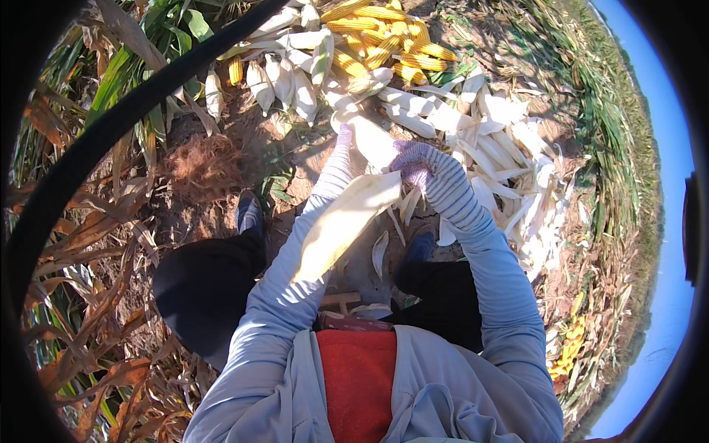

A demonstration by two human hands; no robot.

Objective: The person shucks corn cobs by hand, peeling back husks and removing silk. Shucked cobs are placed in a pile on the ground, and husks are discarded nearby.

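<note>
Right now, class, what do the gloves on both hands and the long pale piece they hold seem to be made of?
The gloves on the left hand and right hand look like knitted fabric, matte, with fine stripes and ribbed cuffs. The long pale piece looks like dry corn husk: cream, papery, lengthwise veins, like the husked ears piled nearby. It may still wrap a cob; I cannot tell.

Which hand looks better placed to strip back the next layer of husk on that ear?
Right, probably. The right hand grips the husk edge at the top of the corn ear, while the left hand reaches past it toward the pile.
</note>
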